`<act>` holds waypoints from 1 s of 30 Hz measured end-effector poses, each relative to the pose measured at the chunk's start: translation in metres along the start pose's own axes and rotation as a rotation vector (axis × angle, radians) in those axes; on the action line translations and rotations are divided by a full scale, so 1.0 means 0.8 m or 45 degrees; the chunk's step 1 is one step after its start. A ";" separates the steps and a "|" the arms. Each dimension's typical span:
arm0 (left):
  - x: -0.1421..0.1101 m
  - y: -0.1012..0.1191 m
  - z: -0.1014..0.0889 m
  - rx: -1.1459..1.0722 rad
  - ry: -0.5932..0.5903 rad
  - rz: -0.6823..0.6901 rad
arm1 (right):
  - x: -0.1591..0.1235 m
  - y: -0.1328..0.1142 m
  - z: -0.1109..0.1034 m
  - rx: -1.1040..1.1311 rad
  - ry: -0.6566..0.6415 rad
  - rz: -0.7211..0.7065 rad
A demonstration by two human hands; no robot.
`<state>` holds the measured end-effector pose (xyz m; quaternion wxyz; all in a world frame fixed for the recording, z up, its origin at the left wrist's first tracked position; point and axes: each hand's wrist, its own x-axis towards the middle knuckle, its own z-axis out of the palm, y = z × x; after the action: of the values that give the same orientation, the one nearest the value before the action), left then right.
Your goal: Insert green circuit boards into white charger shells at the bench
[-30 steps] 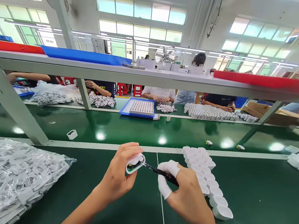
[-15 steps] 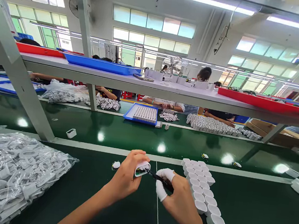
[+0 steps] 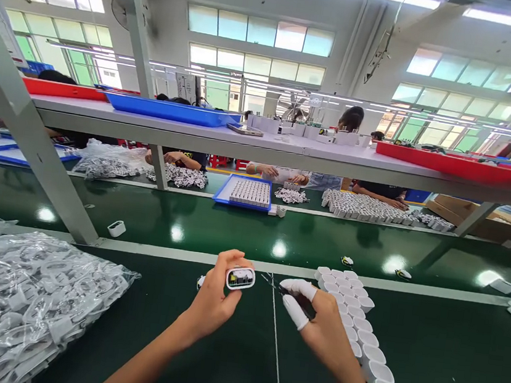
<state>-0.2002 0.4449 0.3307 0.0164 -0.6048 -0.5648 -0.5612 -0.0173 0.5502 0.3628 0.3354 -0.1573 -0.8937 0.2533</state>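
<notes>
My left hand (image 3: 215, 295) is closed round a small white charger housing (image 3: 240, 278), its open end with a circuit board turned toward me. My right hand (image 3: 318, 320), with white finger cots on thumb and forefinger, pinches black tweezers (image 3: 284, 292) whose tip points left, a little short of the housing. Both hands hover over the green table (image 3: 239, 363). Two rows of empty white housings (image 3: 359, 335) stand just right of my right hand.
A clear bag of white parts (image 3: 23, 299) lies at the left. A green conveyor belt (image 3: 232, 229) runs beyond the table with a few loose pieces. A grey shelf (image 3: 261, 145) carries blue and red trays. Other people work across the belt.
The tweezers' tip has come out of the housing and drawn back to the right. My left hand has turned the housing's open end more toward me.
</notes>
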 end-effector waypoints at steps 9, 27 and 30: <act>-0.006 0.026 -0.017 -0.301 -0.044 -0.132 | -0.073 0.088 0.160 -0.265 -0.069 -0.198; -0.030 0.059 -0.026 -0.590 -0.432 -0.260 | -0.017 -0.048 0.048 -0.169 0.357 -0.774; -0.026 0.058 -0.030 -0.524 -0.348 -0.204 | -0.005 -0.047 0.051 -0.125 0.345 -0.787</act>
<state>-0.1780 0.3990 0.3535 -0.2278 -0.6190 -0.4819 -0.5768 -0.0467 0.5031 0.3555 0.5042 0.0728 -0.8574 0.0730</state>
